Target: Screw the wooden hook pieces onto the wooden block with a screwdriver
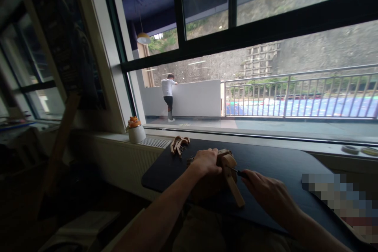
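My right hand (264,186) grips the dark handle of a screwdriver (239,172). Its thin shaft reaches left to a curved light-wood piece (234,189), with the tip at a spot on its upper part. That piece lies against the side of a rough chunk of wood (206,187), which is dim and partly hidden. Over the top of the chunk, my left hand (206,160) is closed and bears down, its fingers near the curved piece. More curved wooden pieces (176,145) lie at the table's far left, with small screws (183,149) beside them.
The dark table (265,161) stands against a window sill and a radiator (124,161). A pale pot with an orange top (136,132) sits on the sill. Tape rolls (350,149) lie at the right. Outside, a person (168,94) leans on a white wall.
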Demonstrator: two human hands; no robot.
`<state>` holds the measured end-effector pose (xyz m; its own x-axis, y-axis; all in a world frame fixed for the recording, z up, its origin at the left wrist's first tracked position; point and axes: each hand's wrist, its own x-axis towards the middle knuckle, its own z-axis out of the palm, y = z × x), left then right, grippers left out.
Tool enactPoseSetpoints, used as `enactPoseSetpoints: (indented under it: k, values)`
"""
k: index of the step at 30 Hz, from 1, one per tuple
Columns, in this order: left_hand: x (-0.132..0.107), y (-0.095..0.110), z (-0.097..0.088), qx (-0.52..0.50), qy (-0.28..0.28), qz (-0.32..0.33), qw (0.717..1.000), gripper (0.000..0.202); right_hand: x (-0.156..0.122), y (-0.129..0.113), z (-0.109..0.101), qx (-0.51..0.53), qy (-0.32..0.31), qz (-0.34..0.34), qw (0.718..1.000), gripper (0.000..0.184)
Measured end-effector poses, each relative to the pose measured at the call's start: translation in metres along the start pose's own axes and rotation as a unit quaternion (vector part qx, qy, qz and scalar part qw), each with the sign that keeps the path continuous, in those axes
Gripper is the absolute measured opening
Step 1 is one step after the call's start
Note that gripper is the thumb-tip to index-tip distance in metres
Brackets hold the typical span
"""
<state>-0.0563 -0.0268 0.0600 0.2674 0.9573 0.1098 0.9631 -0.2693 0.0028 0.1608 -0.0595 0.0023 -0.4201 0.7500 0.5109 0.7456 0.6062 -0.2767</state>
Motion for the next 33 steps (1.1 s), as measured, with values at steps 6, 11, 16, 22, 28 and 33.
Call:
enactPoseSetpoints:
  k: [6, 11, 16, 22, 28, 33]
  values:
    - [0.003, -0.002, 0.002, -0.044, -0.002, 0.001, 0.999, 0.052, 0.006, 0.004, 0.012, 0.157, -0.118, 0.111, 0.974, 0.047]
    - [0.011, -0.025, 0.0, -0.134, -0.02, 0.002, 0.991, 0.054, 0.006, 0.027, 0.012, 0.239, -0.106, 0.137, 0.956, 0.037]
    - [0.018, -0.048, 0.011, -0.261, -0.041, -0.006, 0.964, 0.054, 0.003, 0.036, 0.016, 0.275, -0.026, 0.164, 0.947, 0.045]
    - [0.018, -0.049, 0.025, -0.338, -0.038, -0.021, 0.94, 0.056, 0.0, 0.01, 0.043, 0.333, 0.035, 0.177, 0.925, 0.046]
    - [0.018, -0.053, 0.023, -0.398, -0.041, -0.028, 0.916, 0.057, 0.001, 0.006, 0.049, 0.372, 0.096, 0.207, 0.899, 0.044]
    - [0.017, -0.046, 0.042, -0.464, -0.075, -0.062, 0.881, 0.044, 0.018, 0.023, 0.041, 0.402, 0.131, 0.273, 0.864, 0.046]
